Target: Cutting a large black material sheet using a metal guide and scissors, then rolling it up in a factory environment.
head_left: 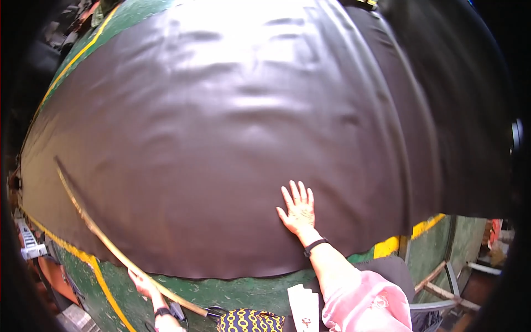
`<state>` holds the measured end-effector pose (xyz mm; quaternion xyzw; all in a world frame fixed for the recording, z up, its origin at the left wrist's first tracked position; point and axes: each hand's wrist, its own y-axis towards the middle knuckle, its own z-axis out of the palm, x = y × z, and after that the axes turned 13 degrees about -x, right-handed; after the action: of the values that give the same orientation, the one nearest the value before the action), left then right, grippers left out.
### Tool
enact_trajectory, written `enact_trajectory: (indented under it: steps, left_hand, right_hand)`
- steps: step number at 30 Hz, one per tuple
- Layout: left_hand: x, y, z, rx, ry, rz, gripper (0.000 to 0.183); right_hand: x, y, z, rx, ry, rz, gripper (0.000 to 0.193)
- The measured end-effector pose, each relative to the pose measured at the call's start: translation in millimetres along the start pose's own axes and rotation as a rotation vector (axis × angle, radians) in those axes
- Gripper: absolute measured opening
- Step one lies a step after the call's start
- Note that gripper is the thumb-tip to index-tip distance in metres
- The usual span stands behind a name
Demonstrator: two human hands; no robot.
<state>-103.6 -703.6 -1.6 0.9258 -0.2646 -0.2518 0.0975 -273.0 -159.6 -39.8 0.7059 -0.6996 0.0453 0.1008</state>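
A wide sheet of dark brown, slightly shiny material (pixel 221 166) lies spread over a green table (pixel 232 288). My right hand (pixel 299 213) rests flat on the sheet near its front edge, palm down with the fingers stretched out. At the lower left, my left hand (pixel 144 284) is closed on a long thin wooden stick (pixel 105 238). The stick slants up and left across the sheet, and its tip lies over the sheet's left part. Its lower end is close to a dark looped handle (pixel 214 311).
Loose folds (pixel 409 110) of the dark sheet run along the right side. A yellow line (pixel 105 285) marks the table at the lower left. Near me are a patterned yellow-and-navy cloth item (pixel 250 321) and a white strip (pixel 303 307). Metal framework (pixel 448 290) stands at the lower right.
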Motion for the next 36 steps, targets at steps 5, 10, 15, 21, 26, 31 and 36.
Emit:
enact_trajectory:
  steps: [5,10,15,21,26,31,36]
  left_hand:
    - [130,-40,-73,-0.110,0.296,0.077,0.040]
    - [204,-35,-125,0.029,0.339,-0.097,0.049]
    - [163,-56,-121,0.023,0.496,-0.145,0.051]
    - [44,-63,-169,0.189,0.710,-0.155,0.049]
    - [-71,-158,-206,0.497,-0.019,0.028,0.033]
    - [-229,-276,-286,1.143,-0.179,0.436,0.031]
    - [-352,-287,-391,1.198,-0.213,0.545,0.036]
  right_hand:
    - [-1,-5,-1,-0.020,0.033,0.002,0.063]
    - [13,-5,0,-0.068,0.135,-0.004,0.061]
    - [-8,-3,-16,0.052,0.216,-0.114,0.060]
    - [-158,4,-143,0.346,0.568,0.313,0.040]
    - [-297,-103,-274,0.315,0.220,0.444,0.035]
    - [-364,-249,-407,0.350,0.166,0.563,0.022]
    - [-369,-300,-498,0.653,0.348,0.891,0.029]
